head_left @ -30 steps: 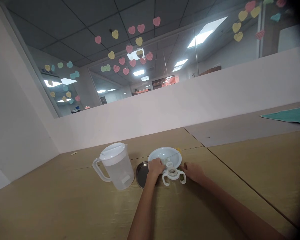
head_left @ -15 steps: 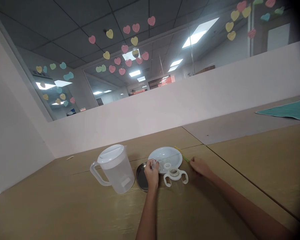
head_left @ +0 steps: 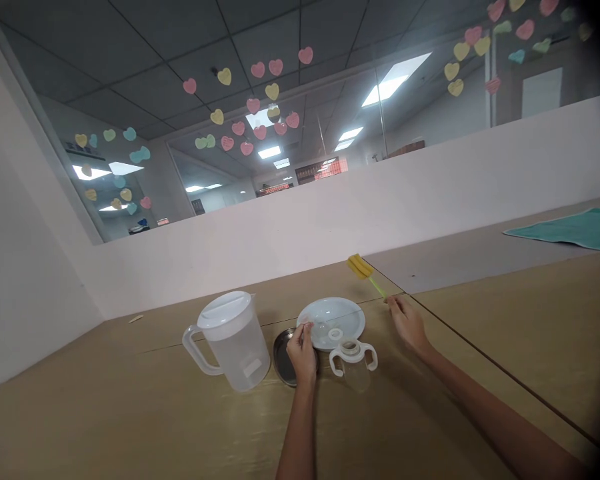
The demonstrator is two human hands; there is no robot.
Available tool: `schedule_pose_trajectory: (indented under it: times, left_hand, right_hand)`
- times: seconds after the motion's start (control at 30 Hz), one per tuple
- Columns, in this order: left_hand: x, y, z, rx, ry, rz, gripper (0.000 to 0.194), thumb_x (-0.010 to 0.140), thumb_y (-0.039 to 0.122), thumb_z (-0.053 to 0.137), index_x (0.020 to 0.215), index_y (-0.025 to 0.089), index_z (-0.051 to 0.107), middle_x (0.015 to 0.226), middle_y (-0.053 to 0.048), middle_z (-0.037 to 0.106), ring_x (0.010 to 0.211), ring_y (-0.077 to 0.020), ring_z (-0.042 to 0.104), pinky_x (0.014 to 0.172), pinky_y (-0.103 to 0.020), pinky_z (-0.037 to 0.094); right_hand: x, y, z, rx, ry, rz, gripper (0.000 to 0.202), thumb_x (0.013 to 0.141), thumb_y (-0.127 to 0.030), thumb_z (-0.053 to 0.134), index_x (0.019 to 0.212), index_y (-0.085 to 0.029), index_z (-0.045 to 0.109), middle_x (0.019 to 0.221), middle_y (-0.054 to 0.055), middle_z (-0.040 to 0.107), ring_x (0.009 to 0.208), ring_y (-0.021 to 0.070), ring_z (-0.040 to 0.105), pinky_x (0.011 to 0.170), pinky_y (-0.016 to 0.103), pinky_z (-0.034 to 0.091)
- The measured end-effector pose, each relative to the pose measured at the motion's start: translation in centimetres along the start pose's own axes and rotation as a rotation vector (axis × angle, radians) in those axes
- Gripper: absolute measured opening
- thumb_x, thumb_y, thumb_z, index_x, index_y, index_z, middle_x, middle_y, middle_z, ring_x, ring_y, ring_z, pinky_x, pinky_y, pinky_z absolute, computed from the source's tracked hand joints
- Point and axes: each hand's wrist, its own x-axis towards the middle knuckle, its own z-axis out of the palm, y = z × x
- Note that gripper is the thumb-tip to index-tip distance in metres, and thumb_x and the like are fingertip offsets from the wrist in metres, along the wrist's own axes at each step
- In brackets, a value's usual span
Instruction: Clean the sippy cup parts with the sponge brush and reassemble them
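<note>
My right hand [head_left: 406, 323] is closed round the green handle of a sponge brush [head_left: 361, 267], whose yellow head points up and away over the table. At the near left rim of a white bowl [head_left: 357, 327], my left hand [head_left: 301, 353] has its fingers pinched together; what they hold, if anything, is hard to make out. Some clear pieces and a small white ring [head_left: 335, 335] show at the bowl. Just in front stands a clear baby bottle [head_left: 357, 379] with a white two-handled collar [head_left: 351, 348]. Partly under my left hand lies a round metal dish [head_left: 283, 363].
A lidded clear plastic pitcher [head_left: 237, 353] stands left of the metal dish, its handle to the left. A teal cloth [head_left: 575, 229] lies at the far right. A low white wall [head_left: 300, 220] with a window runs behind the table.
My right hand has lifted the brush up and away from behind the bowl, so its yellow head now shows. The clear round piece at my left fingers no longer shows plainly.
</note>
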Motion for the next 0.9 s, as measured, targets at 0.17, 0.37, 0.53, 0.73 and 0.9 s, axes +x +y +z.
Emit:
schedule_pose_trajectory:
  times: [0.17, 0.37, 0.53, 0.73, 0.9]
  left_hand:
    - [-0.6, 0.4, 0.2, 0.111, -0.077, 0.08, 0.035, 0.08, 0.043, 0.049, 0.081, 0.015, 0.069, 0.081, -0.006, 0.07, 0.078, -0.0179, 0.061, 0.074, -0.026, 0.044]
    - [-0.5, 0.2, 0.1, 0.159, -0.099, 0.101, 0.036, 0.083, 0.042, 0.046, 0.08, 0.015, 0.069, 0.081, -0.006, 0.069, 0.078, -0.0177, 0.061, 0.075, -0.026, 0.044]
    - [-0.5, 0.2, 0.2, 0.136, -0.127, 0.103, 0.037, 0.083, 0.043, 0.046, 0.084, 0.016, 0.07, 0.087, -0.008, 0.07, 0.085, -0.0198, 0.062, 0.078, -0.029, 0.044]
    - [-0.5, 0.3, 0.1, 0.117, -0.121, 0.088, 0.036, 0.081, 0.044, 0.047, 0.085, 0.016, 0.071, 0.091, -0.008, 0.07, 0.087, -0.0204, 0.063, 0.08, -0.03, 0.046]
    - [0.3, -0.6, 0.2, -0.152, 0.013, -0.108, 0.036, 0.073, 0.043, 0.059, 0.088, 0.013, 0.071, 0.092, -0.008, 0.071, 0.088, -0.0207, 0.064, 0.083, -0.032, 0.048]
  right_hand:
    - [-1.9, -2.6, -0.4, -0.009, -0.19, -0.339, 0.044, 0.084, -0.053, 0.037, 0.084, -0.019, 0.066, 0.085, 0.005, 0.068, 0.076, 0.0185, 0.059, 0.068, 0.026, 0.039]
    - [-2.2, -2.4, 0.5, -0.234, -0.143, -0.409, 0.044, 0.084, -0.054, 0.039, 0.082, -0.022, 0.069, 0.086, 0.007, 0.07, 0.077, 0.0198, 0.062, 0.066, 0.026, 0.038]
    - [-2.0, -2.3, 0.2, -0.241, -0.119, -0.345, 0.047, 0.085, -0.054, 0.036, 0.087, -0.021, 0.07, 0.092, 0.007, 0.07, 0.081, 0.0207, 0.062, 0.067, 0.026, 0.039]
    - [-1.9, -2.2, 0.5, -0.32, -0.115, -0.358, 0.045, 0.085, -0.054, 0.038, 0.085, -0.022, 0.07, 0.092, 0.006, 0.07, 0.08, 0.0214, 0.062, 0.065, 0.027, 0.037]
    - [-1.9, -2.9, 0.3, -0.21, -0.168, -0.254, 0.047, 0.084, -0.055, 0.038, 0.085, -0.023, 0.072, 0.09, 0.004, 0.071, 0.079, 0.0222, 0.063, 0.063, 0.027, 0.04]
